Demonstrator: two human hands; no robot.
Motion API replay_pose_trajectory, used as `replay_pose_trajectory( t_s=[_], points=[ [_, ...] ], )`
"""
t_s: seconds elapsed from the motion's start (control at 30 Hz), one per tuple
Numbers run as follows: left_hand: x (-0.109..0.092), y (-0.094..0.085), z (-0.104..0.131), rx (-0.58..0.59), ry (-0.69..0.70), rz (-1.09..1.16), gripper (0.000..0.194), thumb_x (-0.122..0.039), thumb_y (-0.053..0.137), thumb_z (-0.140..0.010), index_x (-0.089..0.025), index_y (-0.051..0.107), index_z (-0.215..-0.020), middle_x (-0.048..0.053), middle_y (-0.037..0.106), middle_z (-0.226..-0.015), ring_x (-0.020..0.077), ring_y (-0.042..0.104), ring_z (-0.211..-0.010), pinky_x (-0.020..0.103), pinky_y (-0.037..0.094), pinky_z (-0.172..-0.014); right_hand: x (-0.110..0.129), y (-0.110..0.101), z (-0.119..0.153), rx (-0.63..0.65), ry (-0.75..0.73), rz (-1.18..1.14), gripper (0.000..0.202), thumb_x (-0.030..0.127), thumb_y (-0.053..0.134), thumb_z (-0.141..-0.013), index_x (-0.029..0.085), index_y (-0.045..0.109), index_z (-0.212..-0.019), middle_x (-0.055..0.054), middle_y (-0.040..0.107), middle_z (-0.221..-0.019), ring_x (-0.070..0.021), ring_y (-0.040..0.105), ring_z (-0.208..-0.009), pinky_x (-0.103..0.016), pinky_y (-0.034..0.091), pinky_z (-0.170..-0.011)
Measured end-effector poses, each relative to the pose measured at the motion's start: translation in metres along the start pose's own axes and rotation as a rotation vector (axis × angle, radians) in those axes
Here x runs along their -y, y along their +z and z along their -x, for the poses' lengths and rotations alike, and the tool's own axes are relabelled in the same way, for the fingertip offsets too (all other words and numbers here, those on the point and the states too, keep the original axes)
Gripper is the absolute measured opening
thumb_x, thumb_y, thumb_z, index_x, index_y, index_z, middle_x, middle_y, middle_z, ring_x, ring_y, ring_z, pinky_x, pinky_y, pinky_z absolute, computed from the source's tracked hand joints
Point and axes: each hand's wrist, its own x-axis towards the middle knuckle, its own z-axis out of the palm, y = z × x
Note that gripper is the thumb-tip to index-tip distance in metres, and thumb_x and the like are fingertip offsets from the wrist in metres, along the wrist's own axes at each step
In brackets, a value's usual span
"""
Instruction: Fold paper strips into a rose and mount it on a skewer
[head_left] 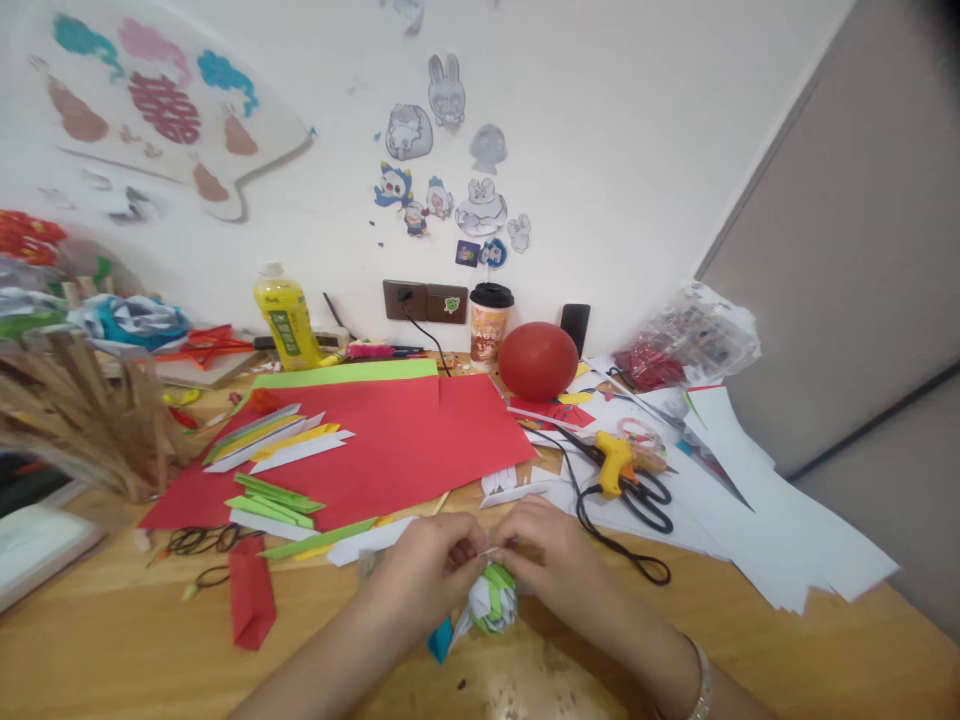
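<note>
Low in the middle of the head view, my left hand [439, 555] and my right hand [544, 555] meet, fingers closed in a pinch on a thin white paper strip [488, 551]. Directly under the fingertips is a rounded green and white folded-paper ball [493, 603]; whether the strip is joined to it I cannot tell. A blue paper piece [440, 638] lies beside it, below my left hand. Folded white, green and yellow paper strips [277, 500] are spread left of my hands. My fingers partly hide the strip.
Red paper sheets [420, 440] cover the middle of the desk. To the right are a yellow glue gun [615, 463] with its cord, black-handled scissors [649, 500] and white paper [780, 530]. Behind stand a drink bottle [286, 325], a paper cup [489, 330] and a red balloon [538, 361].
</note>
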Motion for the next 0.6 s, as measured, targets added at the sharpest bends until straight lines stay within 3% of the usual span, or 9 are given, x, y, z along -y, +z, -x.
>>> replay_pose_trajectory(
  t_s=[0.13,0.27,0.4,0.53,0.6],
  points=[
    [0.001,-0.005,-0.002,0.109,-0.059,-0.019,0.010,-0.019,0.051,-0.071,-0.017,0.061,-0.070,0.000,0.063,-0.066,0.0146,0.058,-0.062,0.021,0.041,-0.057,0.002,-0.002,0.000,0.069,-0.024,0.084,0.012,0.009,0.060,-0.079,0.017,0.061,-0.070,-0.002,0.061,-0.075,-0.0162,0.056,-0.076,-0.026,0.044,-0.066],
    [-0.010,-0.007,0.001,0.098,0.000,-0.250,0.016,-0.015,0.047,-0.073,-0.018,0.062,-0.068,0.001,0.064,-0.069,0.0157,0.057,-0.067,0.022,0.039,-0.062,0.006,-0.008,-0.001,0.145,-0.103,0.077,0.012,0.014,0.056,-0.084,0.019,0.062,-0.075,-0.002,0.062,-0.077,-0.0171,0.055,-0.079,-0.027,0.045,-0.068],
    [-0.013,-0.005,0.003,0.062,0.029,-0.350,0.022,-0.017,0.042,-0.077,-0.019,0.061,-0.065,0.003,0.063,-0.068,0.0176,0.057,-0.068,0.025,0.039,-0.063,0.005,-0.009,-0.001,0.143,-0.143,0.077,0.014,0.013,0.052,-0.086,0.019,0.060,-0.076,-0.002,0.062,-0.076,-0.0175,0.054,-0.079,-0.028,0.045,-0.069],
    [-0.002,-0.009,0.001,0.090,-0.042,-0.048,0.010,-0.026,0.054,-0.072,-0.018,0.061,-0.069,0.000,0.060,-0.064,0.0166,0.056,-0.062,0.024,0.040,-0.058,0.003,-0.008,-0.001,0.088,-0.176,0.043,0.015,0.014,0.052,-0.086,0.019,0.060,-0.075,-0.001,0.061,-0.071,-0.0164,0.053,-0.077,-0.027,0.044,-0.068],
    [0.005,-0.013,-0.002,0.153,-0.063,0.241,0.023,-0.039,0.054,-0.075,-0.017,0.061,-0.080,0.001,0.061,-0.070,0.0170,0.058,-0.065,0.025,0.044,-0.059,0.000,-0.007,0.000,0.046,-0.177,0.011,0.015,0.013,0.052,-0.086,0.019,0.063,-0.076,-0.001,0.063,-0.073,-0.0158,0.053,-0.076,-0.027,0.044,-0.069]
  ],
)
